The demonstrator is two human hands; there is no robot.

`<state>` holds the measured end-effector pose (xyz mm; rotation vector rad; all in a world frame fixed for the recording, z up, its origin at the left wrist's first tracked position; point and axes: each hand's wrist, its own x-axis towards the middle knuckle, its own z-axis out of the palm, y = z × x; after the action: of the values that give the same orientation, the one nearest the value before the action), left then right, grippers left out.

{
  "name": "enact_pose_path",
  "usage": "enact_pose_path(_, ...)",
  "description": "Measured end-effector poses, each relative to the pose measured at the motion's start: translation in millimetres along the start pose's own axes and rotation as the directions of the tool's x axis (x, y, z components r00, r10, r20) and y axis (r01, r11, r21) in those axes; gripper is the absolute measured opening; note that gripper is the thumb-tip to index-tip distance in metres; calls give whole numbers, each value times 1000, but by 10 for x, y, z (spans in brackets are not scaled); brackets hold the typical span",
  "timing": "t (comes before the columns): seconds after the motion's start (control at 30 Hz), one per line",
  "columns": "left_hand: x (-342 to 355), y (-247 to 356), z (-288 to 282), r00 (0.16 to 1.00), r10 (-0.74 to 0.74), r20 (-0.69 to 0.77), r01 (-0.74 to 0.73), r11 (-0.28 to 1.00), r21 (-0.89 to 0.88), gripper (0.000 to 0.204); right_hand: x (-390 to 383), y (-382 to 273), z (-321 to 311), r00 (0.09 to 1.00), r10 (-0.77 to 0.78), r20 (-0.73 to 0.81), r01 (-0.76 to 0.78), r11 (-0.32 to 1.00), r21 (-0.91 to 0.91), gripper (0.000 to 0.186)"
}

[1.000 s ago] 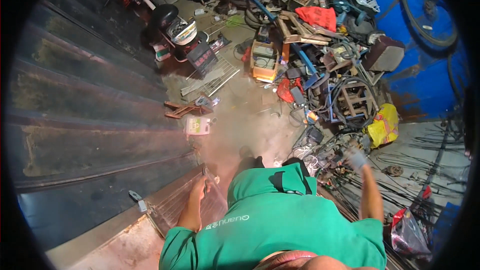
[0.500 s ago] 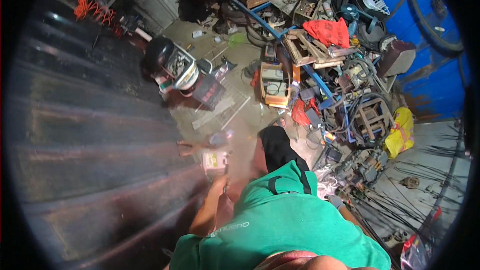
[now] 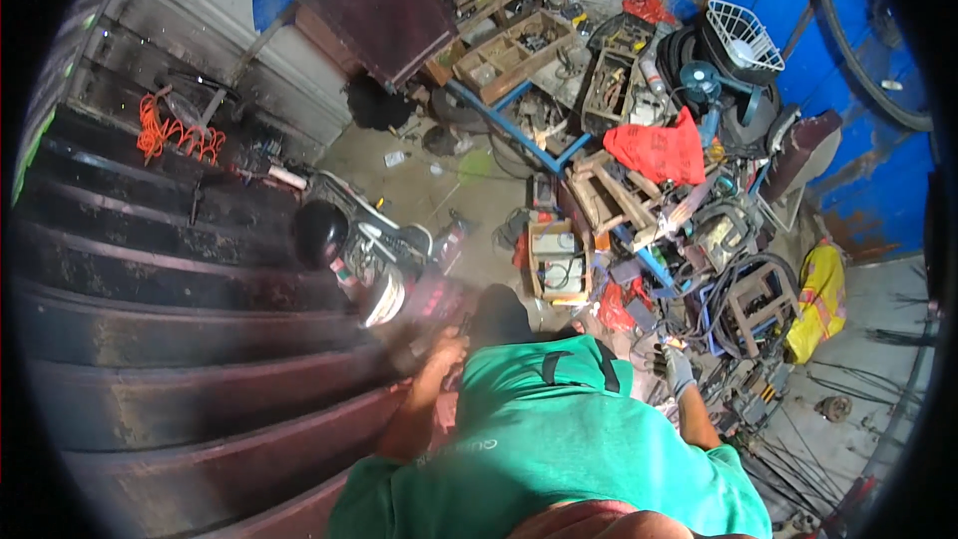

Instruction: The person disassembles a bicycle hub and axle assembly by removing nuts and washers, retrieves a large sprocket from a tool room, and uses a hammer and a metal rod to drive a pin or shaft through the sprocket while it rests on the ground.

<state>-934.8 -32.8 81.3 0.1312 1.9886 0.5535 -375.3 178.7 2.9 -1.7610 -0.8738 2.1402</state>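
My left hand [image 3: 445,347] is bare and hangs low beside the dark ribbed metal panels, its fingers curled. A dark thin shape shows at its fingers, too blurred to name. My right hand [image 3: 680,369] wears a light grey glove with dark fingers. Its fingers are apart and I see nothing in them. It hangs beside the heap of cables and machine parts, nearest to tangled dark cables and scrap. A white tub [image 3: 385,299] stands on the floor ahead of my left hand.
A motorbike-like vehicle with a round black part [image 3: 321,234] stands left. Ahead are a wooden box of pale units [image 3: 559,260], a blue metal frame [image 3: 539,145], a red bag [image 3: 659,148] and a yellow sack [image 3: 820,299]. A dark red cabinet [image 3: 374,5] stands at the back.
The view has shifted, showing more of the cabinet and shelves at the back. My right hand has come up and forward with its fingers spread. The pale box by my left hand is out of clear sight.
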Motion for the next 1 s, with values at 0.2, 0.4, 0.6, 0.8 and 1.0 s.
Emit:
enact_pose_path(0.2, 1128, 1127, -779, 985, 172, 13, -167, 971, -173, 43, 448, 182, 348, 982, 128, -140, -64, 919, 389, 38)
enact_pose_path(0.4, 2814, 2885, -1432, 985, 164, 62, -167, 985, 39, 59, 762, 609, 972, 933, 319, -166, -111, 694, 712, 31)
enact_pose_path(0.6, 5230, 5299, -1339, 896, 404, 185, -437, 877, 200, 47, 1207, -361, 2499, 817, 451, -358, -142, 760, 634, 30)
enact_pose_path(0.8, 7030, 6825, -768, 795, 569, 208, -605, 765, 219, 15, 948, -1877, 4035, 670, 580, -463, -286, 778, 560, 29)
enact_pose_path(1.0, 8601, 7496, -900, 700, 586, 407, -457, 806, -376, 7, 1175, -2763, 4815, 664, 581, -471, -313, 788, 531, 29)
